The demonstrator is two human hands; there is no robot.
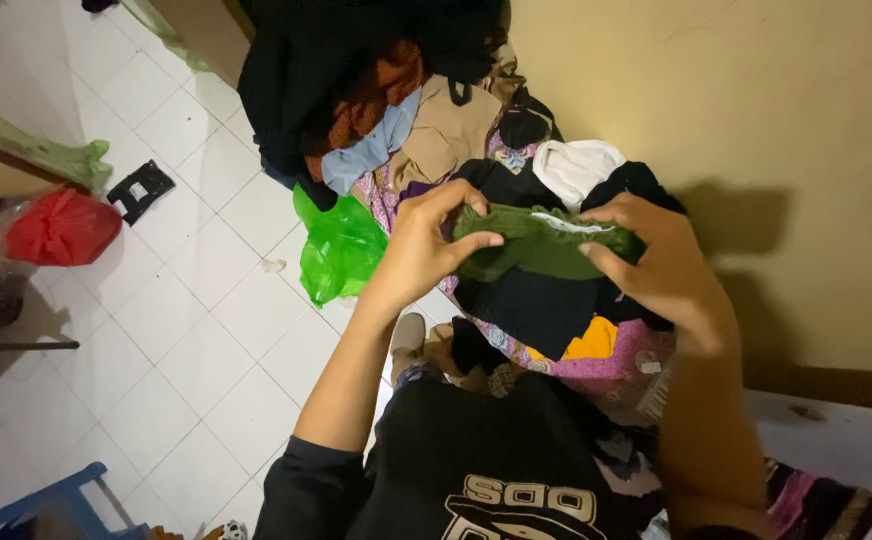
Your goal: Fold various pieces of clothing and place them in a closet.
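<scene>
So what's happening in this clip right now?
A person is holding a green cloth with both hands above a pile of clothes. The left hand pinches one end and the right hand grips the other, keeping the cloth bunched between them. A green plastic bag lies on the white tiled floor beside the pile, and a red bag sits farther off.

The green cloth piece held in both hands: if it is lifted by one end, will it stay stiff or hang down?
The green cloth piece probably hangs down limp: it already bunches and folds between the left hand and the right hand. It seems light, since fingertips alone pinch it. It looks soft rather than slippery, so it should not slide out easily.
</scene>
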